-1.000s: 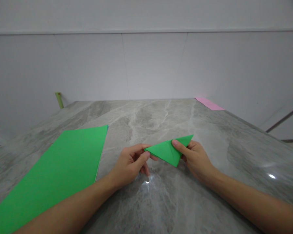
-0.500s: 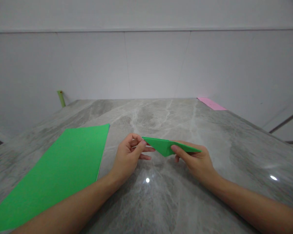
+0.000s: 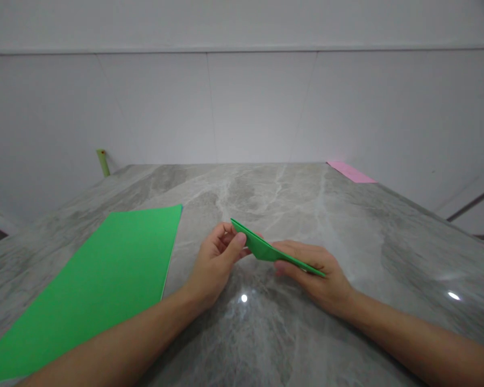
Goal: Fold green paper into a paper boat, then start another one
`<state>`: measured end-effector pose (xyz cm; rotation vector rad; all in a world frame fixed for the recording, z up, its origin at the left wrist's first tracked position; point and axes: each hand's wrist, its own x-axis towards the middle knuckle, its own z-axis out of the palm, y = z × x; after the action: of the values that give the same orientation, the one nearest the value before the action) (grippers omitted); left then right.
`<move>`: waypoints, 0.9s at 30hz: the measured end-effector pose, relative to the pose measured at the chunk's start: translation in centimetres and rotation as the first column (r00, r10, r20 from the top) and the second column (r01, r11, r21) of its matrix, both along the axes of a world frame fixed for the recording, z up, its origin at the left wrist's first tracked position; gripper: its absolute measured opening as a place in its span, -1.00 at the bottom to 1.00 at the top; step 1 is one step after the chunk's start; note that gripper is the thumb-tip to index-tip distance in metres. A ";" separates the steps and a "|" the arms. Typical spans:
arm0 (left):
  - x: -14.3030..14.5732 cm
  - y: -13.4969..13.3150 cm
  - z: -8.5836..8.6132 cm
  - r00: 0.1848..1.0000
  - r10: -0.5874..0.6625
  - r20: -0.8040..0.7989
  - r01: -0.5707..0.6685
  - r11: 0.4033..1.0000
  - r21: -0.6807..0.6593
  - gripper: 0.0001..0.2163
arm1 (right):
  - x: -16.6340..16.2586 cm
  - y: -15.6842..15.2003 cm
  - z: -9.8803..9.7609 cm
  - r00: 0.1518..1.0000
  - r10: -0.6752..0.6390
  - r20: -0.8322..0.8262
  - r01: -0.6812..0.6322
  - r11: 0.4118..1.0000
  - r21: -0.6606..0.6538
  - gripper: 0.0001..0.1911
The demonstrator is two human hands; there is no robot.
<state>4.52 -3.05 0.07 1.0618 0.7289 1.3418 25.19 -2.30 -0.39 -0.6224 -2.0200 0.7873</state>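
Note:
Between my two hands, above the table, is a folded piece of green paper (image 3: 261,249), seen nearly edge-on and slanting down to the right. My left hand (image 3: 220,257) pinches its upper left end, thumb on the near side and fingers behind. Further along, my right hand (image 3: 317,269) grips the lower right part between the thumb below and the fingers above. The paper's layers lie close together, and its far face is hidden.
A stack of green paper sheets (image 3: 105,274) lies on the left of the grey marbled table (image 3: 246,344), partly under my left forearm. Pink paper (image 3: 351,172) lies at the far right edge. A light green object (image 3: 103,163) stands by the wall at the far left.
The folded paper has tilted, its right end dropping and its left end rising a little. My left thumb has moved onto its near face, and my right hand has lowered slightly.

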 end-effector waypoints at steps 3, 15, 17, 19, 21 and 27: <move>-0.1 -0.3 0.0 0.992 -0.055 -0.111 0.054 0.998 -0.012 -0.70 | 0.0 -0.6 0.5 0.967 0.242 0.079 -0.237 0.969 -0.067 -0.34; -0.9 -0.7 -0.8 0.689 0.111 -0.716 0.226 0.906 0.358 -0.79 | -0.4 -0.3 -0.3 0.957 0.091 -0.274 -0.249 0.741 -0.624 -0.66; -0.9 -0.7 -0.9 0.675 0.125 -0.727 0.239 0.896 0.376 -0.78 | -0.6 -0.4 -0.3 0.949 0.099 -0.298 -0.276 0.714 -0.644 -0.70; -1.0 -0.7 -0.8 0.663 0.121 -0.739 0.258 0.890 0.377 -0.77 | -0.7 -0.5 -0.4 0.945 0.108 -0.310 -0.295 0.693 -0.658 -0.73; -1.0 -0.7 -0.6 0.648 0.122 -0.752 0.280 0.880 0.384 -0.76 | -0.8 -0.5 -0.5 0.943 0.103 -0.316 -0.298 0.681 -0.668 -0.74; -1.0 -1.0 -0.3 0.626 0.127 -0.769 0.321 0.857 0.403 -0.77 | -0.6 -0.5 -0.4 0.953 0.092 -0.289 -0.267 0.706 -0.655 -0.77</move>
<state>3.53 -4.00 -0.28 2.1746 0.9326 0.9359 24.57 -2.77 -0.78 -0.6956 -1.5386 1.6977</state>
